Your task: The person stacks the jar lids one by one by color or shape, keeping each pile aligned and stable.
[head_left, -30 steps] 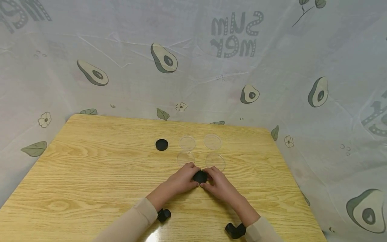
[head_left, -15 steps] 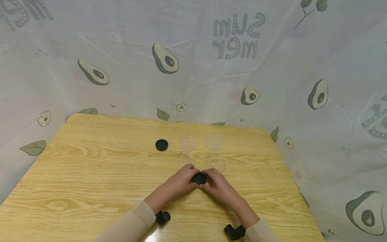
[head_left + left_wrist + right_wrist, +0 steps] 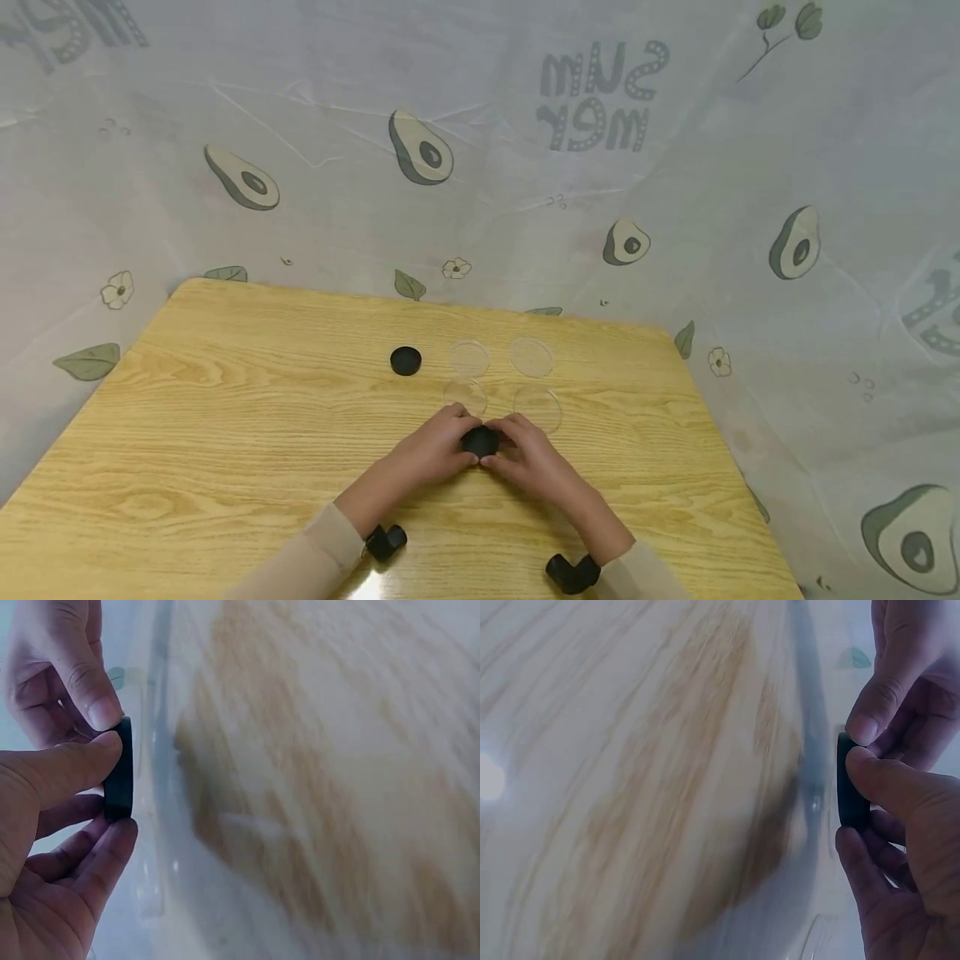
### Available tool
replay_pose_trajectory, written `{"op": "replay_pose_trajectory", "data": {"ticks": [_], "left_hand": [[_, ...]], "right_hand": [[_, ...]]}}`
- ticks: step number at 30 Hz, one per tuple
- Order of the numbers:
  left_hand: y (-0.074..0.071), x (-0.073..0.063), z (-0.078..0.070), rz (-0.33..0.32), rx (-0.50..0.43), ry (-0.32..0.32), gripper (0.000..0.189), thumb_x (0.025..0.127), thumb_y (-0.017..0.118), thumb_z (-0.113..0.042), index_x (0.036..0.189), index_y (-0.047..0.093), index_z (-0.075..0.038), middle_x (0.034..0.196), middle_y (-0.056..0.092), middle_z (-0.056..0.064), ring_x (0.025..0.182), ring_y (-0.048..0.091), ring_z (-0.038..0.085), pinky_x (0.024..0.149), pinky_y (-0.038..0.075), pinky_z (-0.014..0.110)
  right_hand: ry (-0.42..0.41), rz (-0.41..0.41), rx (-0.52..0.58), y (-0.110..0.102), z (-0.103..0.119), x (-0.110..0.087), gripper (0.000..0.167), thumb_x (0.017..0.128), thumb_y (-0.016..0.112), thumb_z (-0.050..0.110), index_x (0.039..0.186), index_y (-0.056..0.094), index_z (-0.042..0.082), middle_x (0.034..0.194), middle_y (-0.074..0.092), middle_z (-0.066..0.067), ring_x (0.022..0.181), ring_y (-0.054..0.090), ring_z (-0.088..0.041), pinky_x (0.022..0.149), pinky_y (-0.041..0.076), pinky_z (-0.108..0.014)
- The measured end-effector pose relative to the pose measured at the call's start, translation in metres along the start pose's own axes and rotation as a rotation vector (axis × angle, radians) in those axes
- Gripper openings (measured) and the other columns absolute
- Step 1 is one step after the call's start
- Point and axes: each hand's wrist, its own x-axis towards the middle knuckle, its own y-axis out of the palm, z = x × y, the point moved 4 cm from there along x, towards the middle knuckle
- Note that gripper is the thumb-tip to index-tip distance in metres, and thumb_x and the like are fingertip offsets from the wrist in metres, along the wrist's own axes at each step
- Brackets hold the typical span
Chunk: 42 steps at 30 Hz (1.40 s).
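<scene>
Pinching 1 black disc (image 3: 480, 445) with left hand (image 3: 437, 447) and right hand (image 3: 531, 457) — near 4 clear discs (image 3: 532, 357) on the desk (image 3: 285, 433).

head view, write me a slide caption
Left hand and right hand grip a black disc between them; four clear discs and another black disc lie farther back on the wooden table.

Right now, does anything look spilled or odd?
No spill shows around the black round disc the fingers hold. Oddly, the grey "summer" lettering on the pale avocado-print sheet behind the wooden table reads mirrored, as though the sheet's back faces out.
</scene>
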Motion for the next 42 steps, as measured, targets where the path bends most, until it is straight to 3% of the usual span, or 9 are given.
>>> {"op": "replay_pose_trajectory", "data": {"ticks": [8, 17, 42], "left_hand": [[-0.014, -0.010, 0.012, -0.012, -0.047, -0.041, 0.040, 0.092, 0.078, -0.007, 0.131, 0.069, 0.000, 0.116, 0.064, 0.014, 0.102, 0.061, 0.021, 0.092, 0.054, 0.041], [-0.029, -0.022, 0.026, -0.036, -0.021, -0.049, 0.042, 0.089, 0.081, -0.004, 0.128, 0.069, 0.003, 0.111, 0.064, 0.015, 0.098, 0.061, 0.021, 0.088, 0.054, 0.039], [-0.054, -0.044, 0.057, -0.091, -0.014, -0.078, 0.044, 0.087, 0.084, -0.005, 0.128, 0.069, 0.005, 0.111, 0.065, 0.013, 0.100, 0.067, 0.024, 0.087, 0.058, 0.039]], "right_hand": [[-0.007, -0.022, 0.014, 0.011, 0.009, 0.014, 0.046, 0.098, 0.075, 0.017, 0.138, 0.062, -0.002, 0.125, 0.063, -0.018, 0.115, 0.069, -0.029, 0.100, 0.058, -0.038], [0.003, 0.001, 0.003, 0.024, 0.021, 0.030, 0.047, 0.099, 0.075, 0.021, 0.140, 0.062, 0.002, 0.127, 0.064, -0.014, 0.118, 0.068, -0.027, 0.101, 0.057, -0.040], [-0.004, 0.061, -0.041, 0.043, 0.047, 0.064, 0.047, 0.099, 0.074, 0.023, 0.141, 0.062, 0.006, 0.127, 0.062, -0.010, 0.119, 0.066, -0.023, 0.102, 0.056, -0.034]]}}
